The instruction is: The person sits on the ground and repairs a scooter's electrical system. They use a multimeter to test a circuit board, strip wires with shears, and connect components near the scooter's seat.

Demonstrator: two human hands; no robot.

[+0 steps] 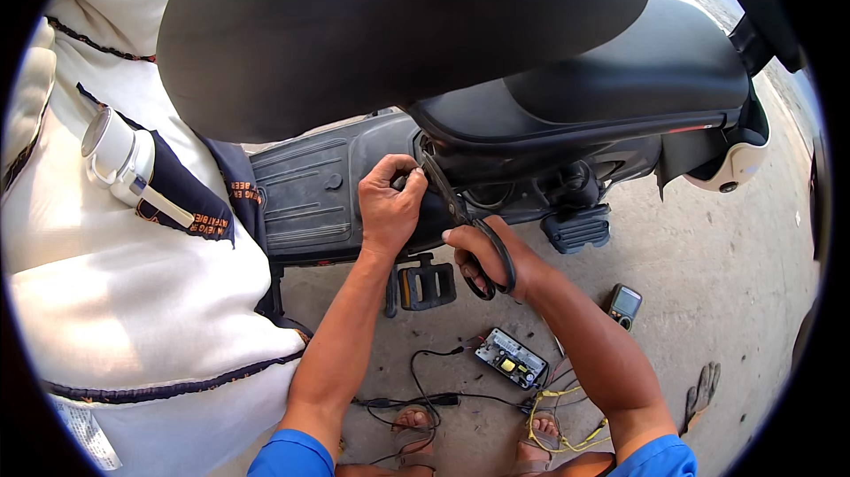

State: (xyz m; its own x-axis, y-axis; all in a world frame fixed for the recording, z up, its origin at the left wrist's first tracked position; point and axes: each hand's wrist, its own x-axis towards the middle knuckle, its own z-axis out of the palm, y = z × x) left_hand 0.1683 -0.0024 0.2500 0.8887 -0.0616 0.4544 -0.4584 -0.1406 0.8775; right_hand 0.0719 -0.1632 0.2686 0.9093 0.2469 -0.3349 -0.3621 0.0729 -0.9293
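My left hand (394, 198) is closed in a pinch beside the lower edge of the black scooter seat (602, 69); what its fingers hold is too small to make out. My right hand (491, 260) grips black-handled scissors (453, 202), their blades pointing up to the gap under the seat, close beside my left fingertips. Left of my hands is the ridged grey footboard (301, 193). A black pad (398, 16) rises above the seat and fills the top of the view.
A white quilted cover (142, 300) drapes on the left, with a white cup (115, 145). On the ground lie a circuit board (511, 358), cables, a multimeter (625, 304) and a glove (701, 393). Pedals (427, 282) stick out below; a white helmet (735, 162) hangs at right.
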